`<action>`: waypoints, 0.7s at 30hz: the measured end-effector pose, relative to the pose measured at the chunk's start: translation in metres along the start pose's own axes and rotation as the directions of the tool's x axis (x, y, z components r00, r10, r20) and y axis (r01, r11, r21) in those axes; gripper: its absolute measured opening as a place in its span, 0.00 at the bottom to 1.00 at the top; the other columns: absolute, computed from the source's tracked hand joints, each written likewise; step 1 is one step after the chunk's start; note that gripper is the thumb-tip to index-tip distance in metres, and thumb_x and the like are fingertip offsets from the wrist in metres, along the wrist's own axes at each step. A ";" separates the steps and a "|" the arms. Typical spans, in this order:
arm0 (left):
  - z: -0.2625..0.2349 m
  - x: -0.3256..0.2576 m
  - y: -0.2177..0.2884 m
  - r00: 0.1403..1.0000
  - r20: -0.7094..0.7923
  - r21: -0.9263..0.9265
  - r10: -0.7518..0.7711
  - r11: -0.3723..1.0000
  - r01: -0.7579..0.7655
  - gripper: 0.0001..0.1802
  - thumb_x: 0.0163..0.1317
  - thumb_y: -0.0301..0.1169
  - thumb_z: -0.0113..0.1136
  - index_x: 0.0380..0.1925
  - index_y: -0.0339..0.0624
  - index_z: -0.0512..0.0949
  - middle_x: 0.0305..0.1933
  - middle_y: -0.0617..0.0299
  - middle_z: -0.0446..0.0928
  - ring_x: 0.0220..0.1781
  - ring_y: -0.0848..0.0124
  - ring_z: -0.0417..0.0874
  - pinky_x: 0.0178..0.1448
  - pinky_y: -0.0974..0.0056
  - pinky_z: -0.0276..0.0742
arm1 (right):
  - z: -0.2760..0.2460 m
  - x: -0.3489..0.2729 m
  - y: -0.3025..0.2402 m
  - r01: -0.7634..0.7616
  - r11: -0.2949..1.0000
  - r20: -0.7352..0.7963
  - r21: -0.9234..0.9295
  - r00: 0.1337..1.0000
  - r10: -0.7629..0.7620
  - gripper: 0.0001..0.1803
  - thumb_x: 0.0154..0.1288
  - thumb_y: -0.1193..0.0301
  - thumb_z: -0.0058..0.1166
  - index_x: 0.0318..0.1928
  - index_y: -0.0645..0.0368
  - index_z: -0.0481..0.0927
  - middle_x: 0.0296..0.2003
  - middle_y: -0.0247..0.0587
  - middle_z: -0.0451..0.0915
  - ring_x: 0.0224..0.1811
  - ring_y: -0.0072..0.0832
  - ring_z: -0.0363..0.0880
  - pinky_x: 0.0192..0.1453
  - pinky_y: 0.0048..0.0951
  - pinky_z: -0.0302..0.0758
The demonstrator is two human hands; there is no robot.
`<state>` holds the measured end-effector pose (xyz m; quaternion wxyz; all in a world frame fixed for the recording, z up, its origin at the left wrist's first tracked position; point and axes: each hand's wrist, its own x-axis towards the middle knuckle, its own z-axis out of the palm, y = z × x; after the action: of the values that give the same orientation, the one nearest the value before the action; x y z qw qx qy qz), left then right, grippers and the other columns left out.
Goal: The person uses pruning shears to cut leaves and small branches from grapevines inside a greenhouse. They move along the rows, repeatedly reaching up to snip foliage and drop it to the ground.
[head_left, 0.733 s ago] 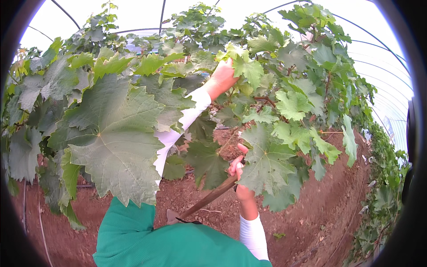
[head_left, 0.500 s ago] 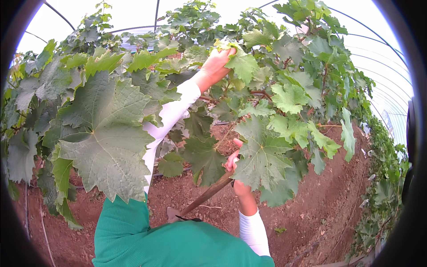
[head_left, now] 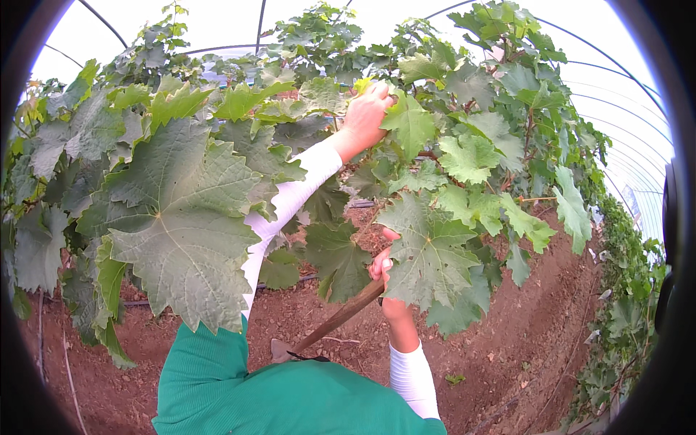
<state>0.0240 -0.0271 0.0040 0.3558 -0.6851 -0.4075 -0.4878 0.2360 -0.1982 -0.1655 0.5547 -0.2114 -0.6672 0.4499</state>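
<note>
Greenhouse arches span reddish soil; the left hand pinches a vine shoot overhead, while the right hand grips a wooden handle, fingers clenched.

Head view, single fisheye: worn on the person's head, facing forward and slightly down into the grapevine canopy, which stands close before the lens. Below the canopy lies red-brown soil; above it, the greenhouse arches bend along the rim. No second view shares this scene.
</note>
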 end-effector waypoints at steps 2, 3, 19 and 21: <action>-0.004 -0.003 -0.007 0.994 -0.034 -0.050 -0.106 0.993 0.104 0.23 0.37 0.32 0.70 0.38 0.44 0.77 0.44 0.53 0.71 0.51 0.54 0.73 0.45 0.53 0.75 | -0.004 -0.002 0.011 0.145 0.962 0.069 -0.231 0.989 -0.132 0.25 0.69 0.68 0.46 0.62 0.68 0.60 0.26 0.31 0.66 0.26 0.17 0.62 0.34 0.24 0.67; 0.000 0.000 -0.002 0.979 -0.028 -0.113 -0.203 0.974 0.199 0.22 0.37 0.31 0.70 0.37 0.43 0.78 0.44 0.53 0.71 0.51 0.54 0.73 0.45 0.53 0.74 | -0.019 -0.011 0.040 0.207 0.934 0.081 -0.293 0.978 -0.192 0.25 0.70 0.68 0.46 0.62 0.68 0.60 0.26 0.30 0.66 0.26 0.17 0.62 0.34 0.24 0.67; -0.033 -0.002 -0.002 0.906 0.249 0.239 0.341 0.885 -0.399 0.11 0.38 0.27 0.60 0.26 0.38 0.80 0.53 0.60 0.69 0.52 0.66 0.71 0.35 0.66 0.77 | -0.019 -0.021 0.019 -0.035 0.997 0.004 0.063 0.999 0.035 0.24 0.69 0.69 0.45 0.62 0.68 0.61 0.27 0.31 0.66 0.27 0.18 0.62 0.35 0.24 0.67; -0.037 -0.010 -0.005 0.953 0.102 0.206 0.285 0.931 -0.300 0.13 0.38 0.27 0.60 0.29 0.37 0.79 0.53 0.60 0.68 0.52 0.65 0.71 0.35 0.65 0.77 | -0.021 -0.026 0.021 -0.064 0.995 0.006 0.076 0.998 0.064 0.24 0.69 0.69 0.45 0.62 0.68 0.61 0.27 0.31 0.66 0.27 0.18 0.62 0.35 0.24 0.67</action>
<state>0.0038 -0.0603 0.0052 0.4832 -0.7114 -0.3644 -0.3572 0.2589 -0.1998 -0.1977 0.5464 -0.2107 -0.6435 0.4928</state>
